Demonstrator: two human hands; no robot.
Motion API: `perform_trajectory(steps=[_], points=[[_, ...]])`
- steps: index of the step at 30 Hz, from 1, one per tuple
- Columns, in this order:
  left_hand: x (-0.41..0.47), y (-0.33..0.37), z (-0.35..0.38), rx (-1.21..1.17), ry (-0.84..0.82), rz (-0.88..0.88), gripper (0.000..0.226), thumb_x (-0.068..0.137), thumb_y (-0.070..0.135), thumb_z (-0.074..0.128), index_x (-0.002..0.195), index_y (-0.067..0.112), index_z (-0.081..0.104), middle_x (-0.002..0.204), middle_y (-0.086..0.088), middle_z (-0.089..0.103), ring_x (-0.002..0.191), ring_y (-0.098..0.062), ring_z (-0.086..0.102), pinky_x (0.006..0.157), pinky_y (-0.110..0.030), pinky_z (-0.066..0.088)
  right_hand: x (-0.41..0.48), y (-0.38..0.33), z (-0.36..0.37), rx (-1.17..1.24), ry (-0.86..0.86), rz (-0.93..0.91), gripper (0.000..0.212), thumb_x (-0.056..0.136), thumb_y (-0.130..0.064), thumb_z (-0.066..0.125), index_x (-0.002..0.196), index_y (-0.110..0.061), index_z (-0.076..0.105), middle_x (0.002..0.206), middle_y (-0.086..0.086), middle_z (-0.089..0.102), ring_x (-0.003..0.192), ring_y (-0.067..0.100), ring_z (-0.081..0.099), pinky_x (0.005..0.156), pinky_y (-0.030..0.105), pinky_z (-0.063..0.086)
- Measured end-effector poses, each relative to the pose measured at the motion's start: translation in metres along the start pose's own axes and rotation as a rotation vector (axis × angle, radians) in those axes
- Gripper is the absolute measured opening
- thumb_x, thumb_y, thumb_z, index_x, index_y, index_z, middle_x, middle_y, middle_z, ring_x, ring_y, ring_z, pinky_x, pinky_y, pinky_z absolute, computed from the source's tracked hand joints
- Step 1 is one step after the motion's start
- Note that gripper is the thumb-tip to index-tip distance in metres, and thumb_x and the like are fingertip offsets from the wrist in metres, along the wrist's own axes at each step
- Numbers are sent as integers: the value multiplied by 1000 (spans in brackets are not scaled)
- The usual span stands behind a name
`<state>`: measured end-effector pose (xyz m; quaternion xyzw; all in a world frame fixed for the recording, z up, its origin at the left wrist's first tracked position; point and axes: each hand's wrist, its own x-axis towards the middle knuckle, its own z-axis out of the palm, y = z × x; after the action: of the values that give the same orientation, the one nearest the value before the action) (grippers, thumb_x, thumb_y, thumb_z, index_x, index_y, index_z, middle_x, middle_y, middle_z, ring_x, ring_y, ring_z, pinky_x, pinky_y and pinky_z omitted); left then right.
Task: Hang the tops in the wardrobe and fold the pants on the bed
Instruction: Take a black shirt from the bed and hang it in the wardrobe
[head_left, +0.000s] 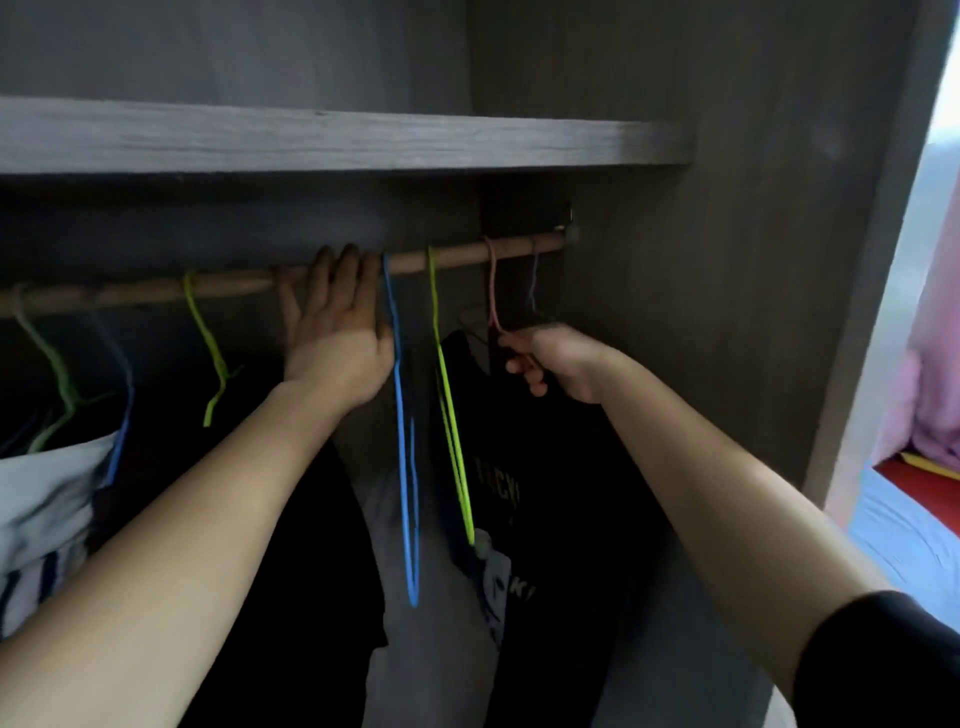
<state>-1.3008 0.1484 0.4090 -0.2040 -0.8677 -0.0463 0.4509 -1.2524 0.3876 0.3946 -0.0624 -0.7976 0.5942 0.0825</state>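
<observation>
Grey wood-grain wardrobe (727, 156), dim inside, thick shelf (311, 137) above a wooden rail (467, 255), daylight along the right edge, pink cloth (932, 395) hanging there, pale blue bed (904, 540) below it

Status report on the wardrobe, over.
Left hand on rod, grip unclear. Right hand grips pink hanger, hooked on rod; black top hanging beneath. Empty blue hanger and green hanger between the hands.
</observation>
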Motion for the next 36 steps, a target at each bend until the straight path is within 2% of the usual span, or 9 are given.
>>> perform_trajectory(steps=[6,9,12,18,22,25,30,33,36], points=[[-3,-2,-10,-20,-79,10,72,90,29,53,155,14,24,163,-8,15,151,-28,8,116,-57,-1,-13,12,6,-347,130,-93,27,99,-15,54,122,-6,63,87,8,65,72,18,59,67,30,49],[-9,-1,-25,-93,-117,6,62,96,33,48,152,14,31,162,-8,19,150,-27,12,119,-56,6,-42,14,8,-513,174,-163,40,99,-24,57,135,-9,55,124,12,64,101,24,61,87,28,46],[-42,8,-37,-176,-94,-28,53,101,40,38,147,15,39,157,-9,32,145,-31,25,117,-57,13,-77,25,9,-691,276,-266,54,100,-28,55,149,-9,42,146,15,49,134,30,46,110,31,37],[-156,37,-37,-388,-29,-31,57,102,48,26,150,19,35,161,-9,25,149,-28,19,117,-57,13,-183,81,18,-800,524,-383,47,101,-32,51,145,-16,47,150,7,42,138,26,40,110,41,40],[-253,68,-36,-543,-44,-193,56,103,47,30,151,19,33,161,-8,25,148,-27,21,116,-52,18,-263,146,34,-872,679,-463,44,99,-30,54,141,-15,51,148,10,45,134,30,44,110,43,39],[-327,100,-42,-586,-226,-266,57,102,46,34,151,17,33,161,-9,24,148,-27,21,116,-54,22,-315,199,46,-920,669,-362,51,99,-33,56,145,-15,46,154,13,37,141,32,37,114,45,33],[-417,153,-59,-572,-465,-136,61,100,48,34,154,20,28,163,-8,18,150,-25,15,117,-57,17,-387,273,53,-992,540,-120,65,98,-52,45,153,-19,34,162,15,23,150,33,20,119,50,24],[-443,189,-70,-540,-540,-48,64,98,51,32,154,20,28,164,-8,15,151,-26,14,117,-59,16,-429,307,31,-1059,456,-50,72,96,-59,40,156,-21,29,165,15,17,153,32,13,121,51,20],[-455,253,-84,-583,-585,-27,68,96,54,29,154,19,30,163,-9,17,150,-29,13,116,-60,16,-484,335,-16,-1070,481,48,75,95,-63,37,158,-25,23,166,14,11,154,32,9,122,52,18]])
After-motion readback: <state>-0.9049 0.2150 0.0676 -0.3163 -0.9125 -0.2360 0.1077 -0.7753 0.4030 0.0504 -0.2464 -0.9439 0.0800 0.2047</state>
